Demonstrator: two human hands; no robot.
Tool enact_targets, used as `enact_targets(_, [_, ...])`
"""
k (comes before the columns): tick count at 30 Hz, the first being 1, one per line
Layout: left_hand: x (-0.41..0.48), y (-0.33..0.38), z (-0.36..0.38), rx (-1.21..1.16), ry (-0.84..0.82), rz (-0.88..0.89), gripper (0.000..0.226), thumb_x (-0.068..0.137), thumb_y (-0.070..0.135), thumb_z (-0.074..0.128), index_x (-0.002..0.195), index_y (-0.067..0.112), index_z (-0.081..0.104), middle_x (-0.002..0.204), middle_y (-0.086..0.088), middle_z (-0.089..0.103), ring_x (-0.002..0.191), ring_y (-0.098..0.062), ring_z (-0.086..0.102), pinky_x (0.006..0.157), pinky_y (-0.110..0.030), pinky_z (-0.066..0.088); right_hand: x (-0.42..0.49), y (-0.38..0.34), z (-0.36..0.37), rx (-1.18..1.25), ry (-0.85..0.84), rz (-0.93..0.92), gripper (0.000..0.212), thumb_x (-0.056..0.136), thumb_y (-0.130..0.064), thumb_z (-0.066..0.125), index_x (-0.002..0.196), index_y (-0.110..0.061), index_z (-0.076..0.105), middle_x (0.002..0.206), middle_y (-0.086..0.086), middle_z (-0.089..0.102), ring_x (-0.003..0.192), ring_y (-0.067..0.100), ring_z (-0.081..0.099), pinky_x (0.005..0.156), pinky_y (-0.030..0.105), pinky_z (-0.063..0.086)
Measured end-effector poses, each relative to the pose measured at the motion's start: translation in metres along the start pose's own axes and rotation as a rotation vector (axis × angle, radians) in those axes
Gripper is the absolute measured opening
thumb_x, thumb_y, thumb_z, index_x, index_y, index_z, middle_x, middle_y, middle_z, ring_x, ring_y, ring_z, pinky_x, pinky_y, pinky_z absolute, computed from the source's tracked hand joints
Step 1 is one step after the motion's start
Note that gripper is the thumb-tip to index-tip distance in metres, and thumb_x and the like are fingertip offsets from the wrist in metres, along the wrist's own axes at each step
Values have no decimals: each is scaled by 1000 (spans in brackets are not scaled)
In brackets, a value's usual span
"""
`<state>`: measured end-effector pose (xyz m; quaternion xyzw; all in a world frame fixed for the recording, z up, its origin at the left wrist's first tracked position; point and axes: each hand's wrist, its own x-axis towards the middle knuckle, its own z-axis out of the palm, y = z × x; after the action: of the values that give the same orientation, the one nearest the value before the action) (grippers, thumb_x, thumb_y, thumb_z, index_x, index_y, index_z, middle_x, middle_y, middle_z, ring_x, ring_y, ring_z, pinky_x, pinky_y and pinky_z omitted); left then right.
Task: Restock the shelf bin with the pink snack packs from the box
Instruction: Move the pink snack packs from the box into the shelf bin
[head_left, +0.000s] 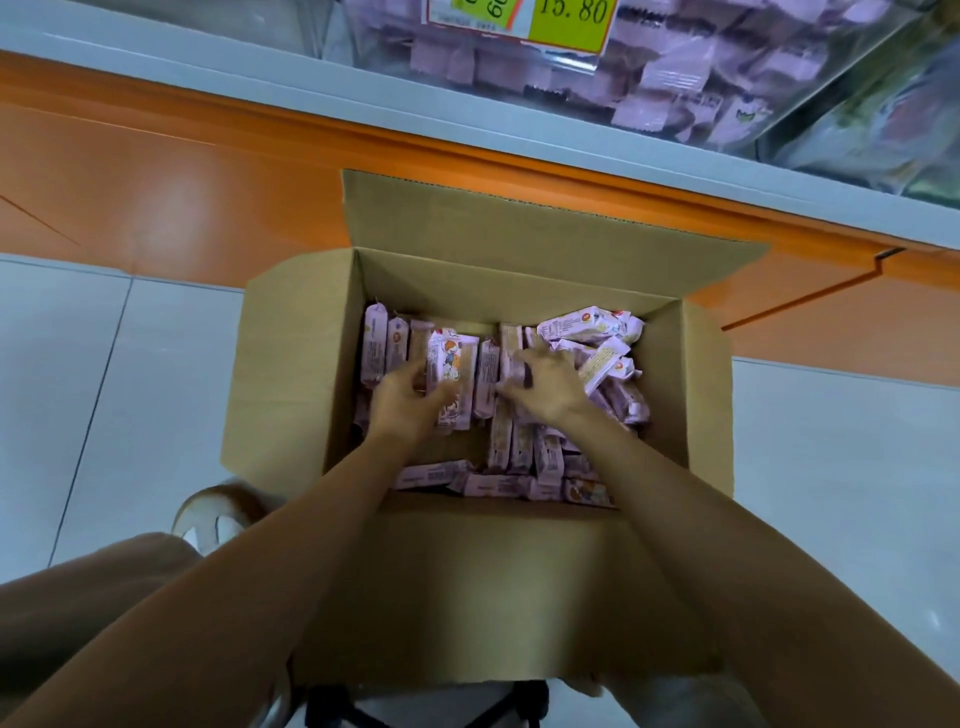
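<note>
An open cardboard box (291, 374) sits on the floor below me, holding several pink snack packs (597, 332). Both my hands are inside it. My left hand (402, 402) curls around a pink pack with a cartoon print (451, 358) near the box's middle left. My right hand (545, 387) grips a few upright packs (511, 343) in the middle. A clear shelf bin (675, 88) filled with the same pink packs is at the top right, above the box.
The shelf has a grey edge (260, 73) and an orange base panel (156, 197). A yellow price tag (571, 21) hangs on the bin. White tiled floor (104, 389) surrounds the box. My knee (104, 597) and a sandalled foot (218, 514) are at lower left.
</note>
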<state>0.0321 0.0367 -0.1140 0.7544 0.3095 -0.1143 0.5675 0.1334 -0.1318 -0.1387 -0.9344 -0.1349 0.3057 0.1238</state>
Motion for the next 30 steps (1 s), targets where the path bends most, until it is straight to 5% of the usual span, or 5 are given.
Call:
enact_targets(4, [1,-6,0,-105,-18,-97,24,90,15,64,114,11,62,98,2,64,93,-12,61,66,-17,44,1,-8,20,41,214,78,52,79,-48,70,114,-12,59,107,13,62,119,31,39,80,40,50])
enact_targets(8, [5,-12,-4,-164,-30,-188,39,89,20,67,126,11,58,115,-6,65,101,-19,63,82,-30,52,6,-15,18,24,274,135,36,79,-32,69,107,-11,58,97,9,64,112,29,45,73,38,50])
enact_targets(12, [6,-10,-6,-256,-17,-244,35,90,18,66,122,7,59,110,-9,65,97,-23,64,88,-40,54,0,-12,9,508,276,162,19,83,-16,67,98,-12,56,89,3,62,85,23,57,73,35,48])
enact_targets(20, [-11,28,-8,-635,-42,-283,7,92,8,60,97,11,60,100,-15,66,73,-17,64,54,-21,54,-50,-29,-20,1272,-191,65,22,94,-7,54,108,-20,64,118,4,60,93,12,64,77,29,54])
enact_targets(30, [-66,75,-30,-675,-52,-77,25,91,6,61,115,3,59,117,-27,63,85,-27,64,69,-30,55,-108,-60,-55,1149,25,-114,11,91,-13,61,100,-17,67,101,1,68,93,9,60,79,22,45])
